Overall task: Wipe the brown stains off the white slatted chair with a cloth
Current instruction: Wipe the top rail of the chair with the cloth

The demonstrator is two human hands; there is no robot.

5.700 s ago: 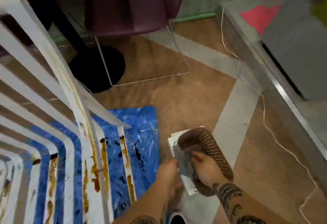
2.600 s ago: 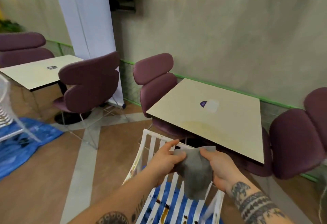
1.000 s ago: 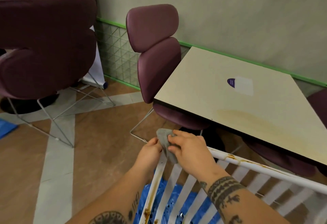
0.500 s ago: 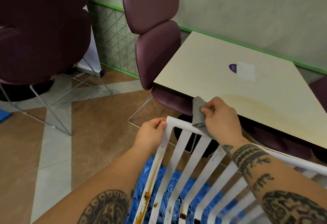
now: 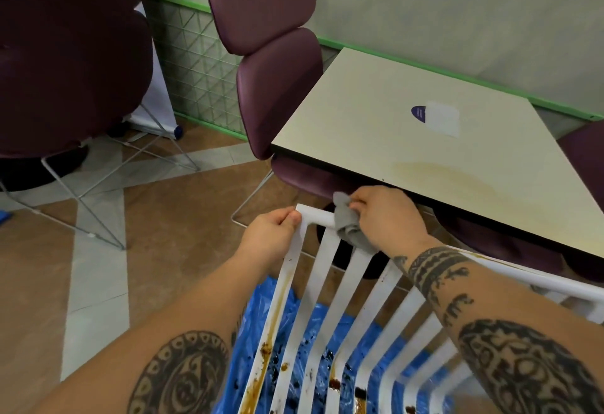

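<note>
Wiping looks barely started: the right hand [image 5: 385, 217] grips the bunched grey cloth [image 5: 348, 227] against the top rail of the white chair [image 5: 324, 269], and the left hand [image 5: 271, 233] pinches the rail's corner just beside it. Brown stains [image 5: 265, 350] sit lower on the slats, so the cloth probably needs to travel downward.

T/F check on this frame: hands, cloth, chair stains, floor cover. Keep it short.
1. The right hand holds the grey cloth against the top rail of the white chair. True.
2. The left hand is clear of the chair. False: it grips the corner of the top rail.
3. Brown stains run down the leftmost slat. True.
4. The sheet under the chair is red. False: the sheet is blue.
</note>
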